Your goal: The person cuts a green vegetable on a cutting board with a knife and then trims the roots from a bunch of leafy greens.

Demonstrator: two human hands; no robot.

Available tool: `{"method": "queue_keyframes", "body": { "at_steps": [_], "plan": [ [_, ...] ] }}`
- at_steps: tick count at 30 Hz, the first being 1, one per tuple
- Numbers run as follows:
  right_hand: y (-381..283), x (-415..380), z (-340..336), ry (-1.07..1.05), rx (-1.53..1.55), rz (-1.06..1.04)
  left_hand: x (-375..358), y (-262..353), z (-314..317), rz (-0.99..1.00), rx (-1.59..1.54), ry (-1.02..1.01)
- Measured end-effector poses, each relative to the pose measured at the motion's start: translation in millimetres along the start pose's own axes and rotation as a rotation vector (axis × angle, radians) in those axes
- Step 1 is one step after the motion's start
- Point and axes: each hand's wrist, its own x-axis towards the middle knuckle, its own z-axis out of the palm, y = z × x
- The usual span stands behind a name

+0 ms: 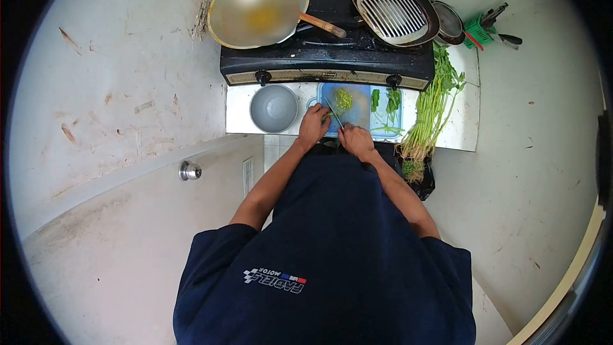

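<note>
On the blue cutting board [363, 126], my right hand [356, 140] is closed round the handle of a knife [333, 112], whose blade points up and to the left. Close beside the blade, my left hand [314, 125] has its fingers bent together over green stalks at the board's left side; the stalks are mostly hidden. Chopped greens [343, 100] lie in a small heap just beyond the blade. Loose green leaves [392, 101] rest on the right part of the board. A grey bowl [274, 108] stands left of the board.
Behind the board is a black stove [325, 57] with a wok [258, 7] on the left and a grill pan [394, 11] on the right. A long bunch of greens [433, 112] lies at the right, near a strainer [448, 23] and a green basket [477, 32].
</note>
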Motion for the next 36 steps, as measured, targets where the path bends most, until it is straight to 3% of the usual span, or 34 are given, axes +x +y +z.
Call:
{"method": "queue_keyframes", "body": {
  "at_steps": [11,14,36],
  "plan": [
    [5.9,5.0,7.1,0.064,0.022,-0.094,0.9,3.5,-1.4,-0.026,-0.053,0.014],
    [3.2,-1.8,-5.5,-0.115,-0.035,0.008,0.4,2.7,-1.4,-0.005,-0.069,0.036],
    [-0.1,5.7,2.0,-0.050,0.005,-0.030,1.3,1.8,-1.9,-0.009,-0.077,0.020]
  ]
}}
